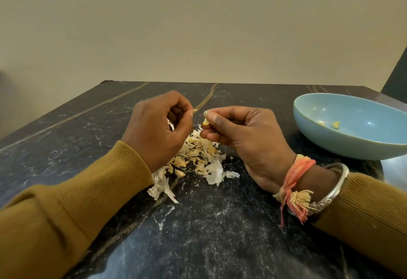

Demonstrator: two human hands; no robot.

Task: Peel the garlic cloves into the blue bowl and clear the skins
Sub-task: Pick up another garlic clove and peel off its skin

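My right hand [246,137] pinches a small yellowish garlic clove [205,121] between thumb and fingers, held above the table. My left hand [158,128] is just left of it, its fingertips pinching a thin scrap of skin [195,110]. Below both hands lies a pile of white and tan garlic skins [198,159] with a few cloves mixed in, one unpeeled clove [179,173] at its near left. The blue bowl [308,124] stands at the right and holds two peeled cloves [335,125].
The dark marbled table [198,223] runs to a plain wall at the back. Small skin flakes are scattered over its surface. A dark object stands at the far right edge behind the bowl.
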